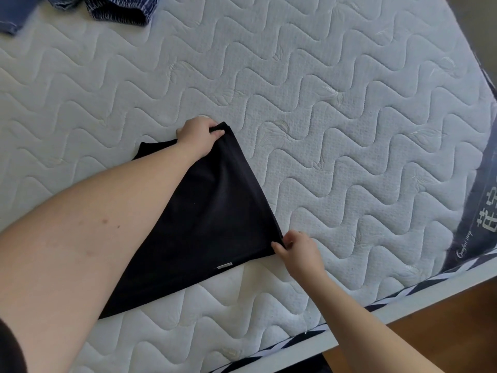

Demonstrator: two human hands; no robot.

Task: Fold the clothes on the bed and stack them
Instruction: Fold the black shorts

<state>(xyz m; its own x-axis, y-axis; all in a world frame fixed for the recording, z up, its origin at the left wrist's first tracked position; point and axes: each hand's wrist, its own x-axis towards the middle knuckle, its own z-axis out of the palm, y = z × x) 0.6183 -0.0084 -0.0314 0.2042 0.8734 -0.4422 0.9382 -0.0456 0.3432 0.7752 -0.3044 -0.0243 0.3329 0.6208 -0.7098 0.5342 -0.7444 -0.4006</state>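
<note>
Cloth [215,211], black, lies mid-mattress [349,117]. Left hand [197,135] pinches its 12 o'clock corner; right hand [297,251] pinches the 4 o'clock corner. Best to keep that edge taut, carry both corners across toward 8 o'clock together, and match edges before letting go.

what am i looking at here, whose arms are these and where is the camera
There is one picture, taken by a camera worn on a person's head, looking down at their own bare arms. No machine is involved. They lean over a white quilted mattress. A black garment lies on it; the left hand pinches its far corner and the right hand pinches its near corner. At the top left lie more clothes: a striped dark blue piece and blue denim.
</note>
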